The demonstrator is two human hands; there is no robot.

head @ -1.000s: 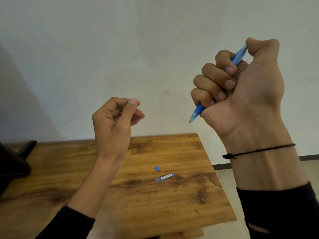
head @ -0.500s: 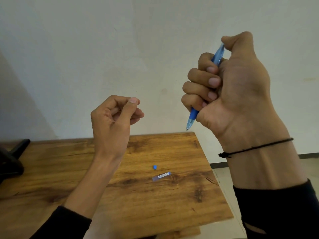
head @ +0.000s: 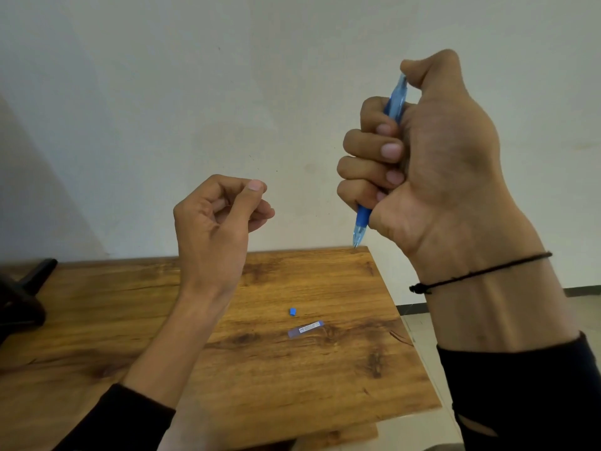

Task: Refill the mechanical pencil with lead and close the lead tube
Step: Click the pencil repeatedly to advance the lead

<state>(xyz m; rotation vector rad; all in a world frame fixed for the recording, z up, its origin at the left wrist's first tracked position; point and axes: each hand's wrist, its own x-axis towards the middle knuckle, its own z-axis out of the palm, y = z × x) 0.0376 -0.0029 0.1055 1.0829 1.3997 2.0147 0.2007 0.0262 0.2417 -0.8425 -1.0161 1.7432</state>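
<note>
The right hand (head: 432,164) is raised above the counter (head: 325,379) and clenched around the blue mechanical pencil (head: 395,102), which stands nearly upright with its tip pointing down. All four fingers (head: 374,148) wrap the barrel, and the thumb (head: 426,65) is bent over the pencil's top end, touching it. The pencil's lower grip section and tip project below the little finger, ending in line with the counter's far edge as seen from the head camera. A thin black cord bracelet (head: 481,271) circles the right wrist, above a dark sleeve. The left hand (head: 218,219) is held up to the left of the right hand and lower, well apart from it, with its fingers curled inward and the thumb tip laid against the index finger. Whether anything is pinched between them cannot be told; nothing is visible there. Below and between the two hands, the lead tube (head: 306,329) lies flat on the wooden counter, a clear narrow case with a small label. Its small blue cap (head: 292,311) lies just beside it on the far-left side, separate from the tube and not touching it. A dark object (head: 22,297) sits at the counter's left edge, far to the left of the left hand; its kind cannot be determined.
</note>
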